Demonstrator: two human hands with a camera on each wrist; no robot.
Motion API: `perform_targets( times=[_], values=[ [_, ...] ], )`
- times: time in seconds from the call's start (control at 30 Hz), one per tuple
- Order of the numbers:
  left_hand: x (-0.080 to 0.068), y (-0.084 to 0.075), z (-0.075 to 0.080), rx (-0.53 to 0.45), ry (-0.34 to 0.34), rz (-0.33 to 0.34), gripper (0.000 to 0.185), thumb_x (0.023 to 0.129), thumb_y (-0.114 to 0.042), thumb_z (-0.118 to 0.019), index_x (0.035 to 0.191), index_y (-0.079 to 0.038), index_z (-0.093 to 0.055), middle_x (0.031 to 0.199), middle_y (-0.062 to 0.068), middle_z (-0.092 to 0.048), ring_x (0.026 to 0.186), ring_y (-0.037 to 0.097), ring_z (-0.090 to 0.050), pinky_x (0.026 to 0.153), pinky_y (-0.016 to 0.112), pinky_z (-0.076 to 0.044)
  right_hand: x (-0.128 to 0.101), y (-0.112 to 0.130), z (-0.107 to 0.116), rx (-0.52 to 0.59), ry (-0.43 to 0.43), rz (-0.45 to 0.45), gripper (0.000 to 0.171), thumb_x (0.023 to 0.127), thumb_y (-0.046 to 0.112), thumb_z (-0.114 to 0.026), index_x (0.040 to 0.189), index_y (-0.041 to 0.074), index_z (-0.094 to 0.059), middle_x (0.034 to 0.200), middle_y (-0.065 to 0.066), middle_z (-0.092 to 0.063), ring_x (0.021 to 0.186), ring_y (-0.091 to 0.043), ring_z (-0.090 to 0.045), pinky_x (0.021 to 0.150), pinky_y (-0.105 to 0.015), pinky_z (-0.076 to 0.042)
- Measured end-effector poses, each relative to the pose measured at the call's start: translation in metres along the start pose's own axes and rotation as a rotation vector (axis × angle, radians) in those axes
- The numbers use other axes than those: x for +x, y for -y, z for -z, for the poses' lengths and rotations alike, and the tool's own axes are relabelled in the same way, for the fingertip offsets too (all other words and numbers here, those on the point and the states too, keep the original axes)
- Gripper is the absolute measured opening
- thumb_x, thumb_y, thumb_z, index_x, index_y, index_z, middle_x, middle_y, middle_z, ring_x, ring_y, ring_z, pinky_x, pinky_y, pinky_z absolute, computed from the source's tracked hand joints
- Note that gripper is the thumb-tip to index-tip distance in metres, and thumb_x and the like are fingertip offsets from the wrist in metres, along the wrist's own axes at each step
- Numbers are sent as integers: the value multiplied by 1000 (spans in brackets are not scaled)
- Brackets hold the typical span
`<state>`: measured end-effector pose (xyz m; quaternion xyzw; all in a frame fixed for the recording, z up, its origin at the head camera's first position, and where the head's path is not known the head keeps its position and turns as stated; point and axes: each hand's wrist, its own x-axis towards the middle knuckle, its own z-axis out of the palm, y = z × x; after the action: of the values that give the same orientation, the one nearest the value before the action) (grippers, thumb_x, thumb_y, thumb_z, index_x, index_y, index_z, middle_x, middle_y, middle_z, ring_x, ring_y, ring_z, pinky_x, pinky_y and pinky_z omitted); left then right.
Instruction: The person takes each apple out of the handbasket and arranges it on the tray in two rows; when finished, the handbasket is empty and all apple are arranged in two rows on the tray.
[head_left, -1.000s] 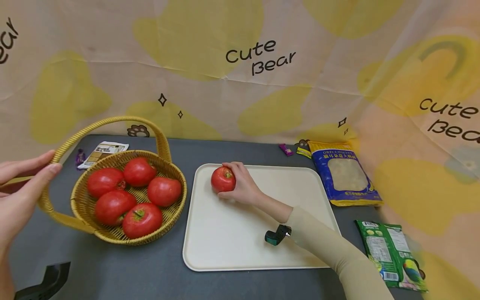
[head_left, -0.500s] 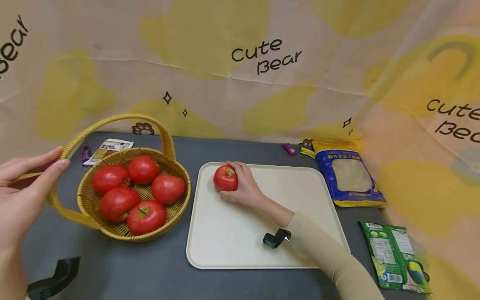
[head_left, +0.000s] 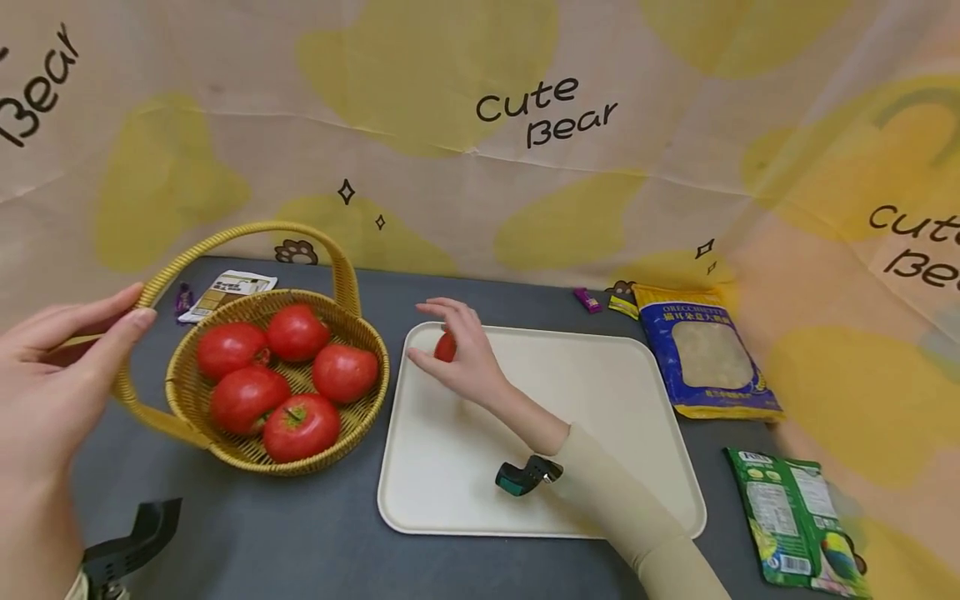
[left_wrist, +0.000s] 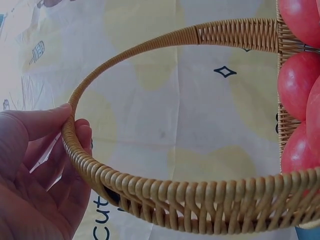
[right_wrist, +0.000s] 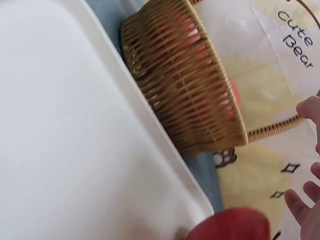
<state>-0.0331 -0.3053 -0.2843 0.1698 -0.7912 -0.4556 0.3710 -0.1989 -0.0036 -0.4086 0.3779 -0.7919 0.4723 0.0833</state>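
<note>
At the left of the head view, my left hand point(head_left: 56, 375) pinches the arched handle of a yellow wicker basket point(head_left: 300, 468) between thumb and fingers. Several red tomatoes point(head_left: 297, 427) lie inside the basket. The left wrist view shows the thumb and fingers on either side of the handle point(left_wrist: 135, 187). My right hand point(head_left: 467, 360) hovers over the left end of a white tray point(head_left: 570, 450), fingers spread and holding nothing. Behind it a single tomato point(head_left: 446, 347) rests on the tray, mostly hidden by the hand; the right wrist view shows this tomato point(right_wrist: 232, 227) apart from the fingers.
A blue and yellow pasta bag point(head_left: 708, 354) and a green packet point(head_left: 798, 521) lie right of the tray. Two small wrapped candies, one purple point(head_left: 587, 300) and one yellow point(head_left: 623, 307), lie behind it. A white and brown packet point(head_left: 228, 293) sits behind the basket.
My right hand has let go of the tomato on the tray and risen off it, fingers opening. The left hand keeps its grip on the basket handle. The whole head view has shifted slightly.
</note>
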Motion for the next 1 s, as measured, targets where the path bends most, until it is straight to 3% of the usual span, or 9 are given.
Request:
perform_targets(
  times=[0.13, 0.23, 0.37, 0.53, 0.67, 1.0],
  values=[
    [1, -1, 0, 16, 1, 35, 30, 86, -4, -73, 115, -8, -73, 92, -26, -63, 79, -6, -56, 66, 1, -41, 19, 21, -16, 90, 172, 28, 57, 83, 22, -78, 134, 12, -54, 137, -3, -48, 126, -15, -44, 92, -31, -51],
    [1, -2, 0, 33, 6, 62, 30, 86, -6, -73, 116, -8, -72, 92, -26, -62, 80, -5, -55, 66, 1, -41, 33, 31, -28, 92, 318, 36, 57, 84, 24, -77, 135, 11, -53, 137, -4, -47, 125, -18, -45, 92, -31, -51],
    [2, -3, 0, 45, 13, 66, 31, 86, -7, -73, 117, -9, -72, 92, -26, -62, 80, -6, -55, 67, 1, -41, 50, 35, -42, 4, 482, 58, 59, 85, 26, -76, 136, 9, -53, 134, -6, -48, 122, -17, -46, 95, -23, -46],
    [2, -1, 1, 35, 15, 38, 32, 85, -4, -74, 117, -8, -72, 92, -26, -63, 78, -7, -57, 67, 1, -42, 60, 33, -57, -138, 626, 86, 62, 84, 27, -77, 137, 9, -52, 132, -5, -49, 121, -14, -44, 96, -15, -39],
    [2, 0, 2, 39, 14, 30, 32, 86, -4, -73, 117, -7, -72, 93, -27, -62, 79, -7, -57, 68, 0, -42, 62, 32, -65, -208, 685, 91, 68, 82, 29, -78, 140, 10, -48, 133, -4, -48, 121, -12, -42, 94, -15, -40],
    [1, 2, 3, 72, 9, 36, 31, 86, -7, -73, 118, -7, -71, 94, -27, -61, 80, -7, -56, 69, 0, -42, 60, 31, -76, -287, 685, 50, 78, 79, 36, -81, 143, 13, -43, 134, -2, -48, 120, -12, -44, 93, -20, -45]
  ],
)
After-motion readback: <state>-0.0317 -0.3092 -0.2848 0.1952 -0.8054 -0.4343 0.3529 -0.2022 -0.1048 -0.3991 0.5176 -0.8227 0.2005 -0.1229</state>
